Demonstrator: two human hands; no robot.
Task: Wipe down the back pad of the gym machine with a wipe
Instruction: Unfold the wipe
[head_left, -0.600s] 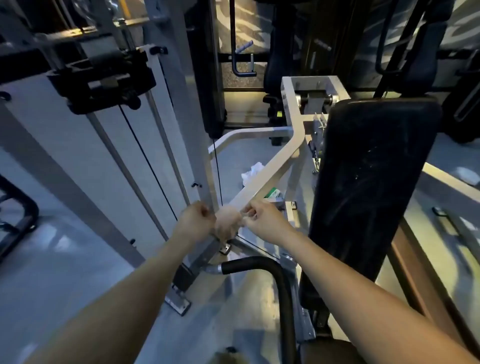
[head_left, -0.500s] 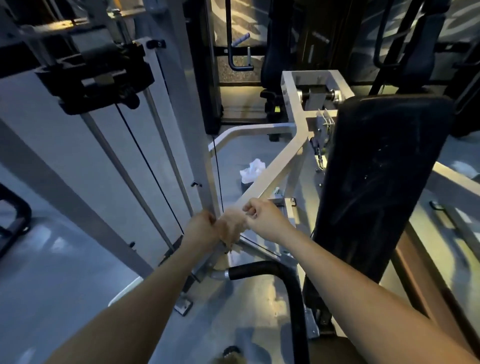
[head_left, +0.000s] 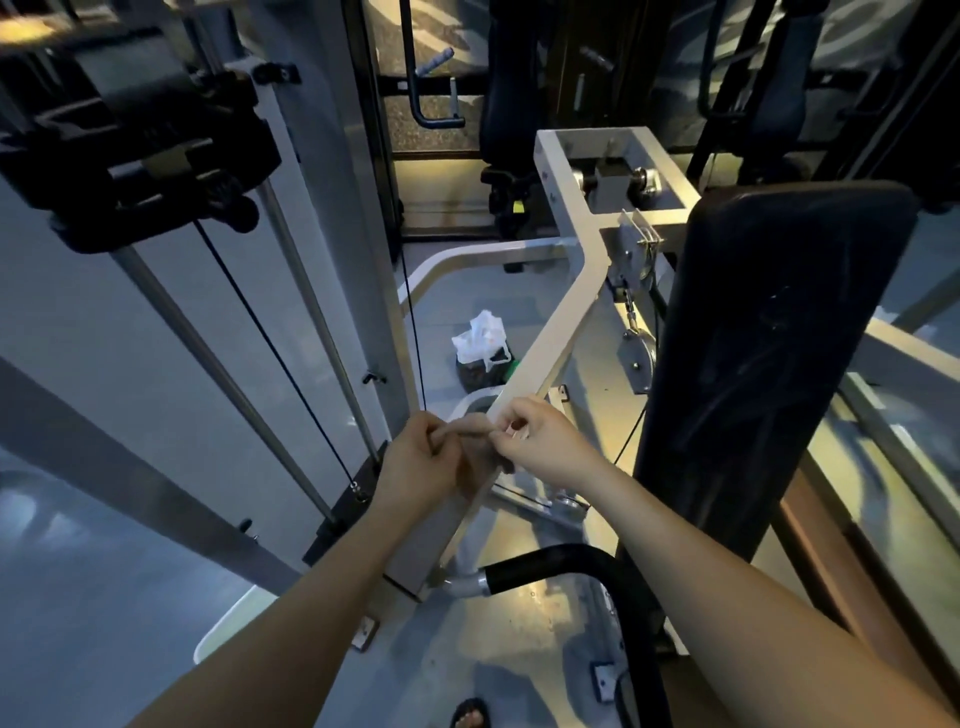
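You are pinching the wipe (head_left: 478, 446) with both hands near the centre, your left hand (head_left: 422, 462) and right hand (head_left: 551, 448) curling fingers round its edges. The pad (head_left: 769, 364) is standing apart, to the right.

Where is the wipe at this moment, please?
In the head view the wipe is near the middle, pinched between the left hand and the right hand. It is left of the black back pad and does not touch it.
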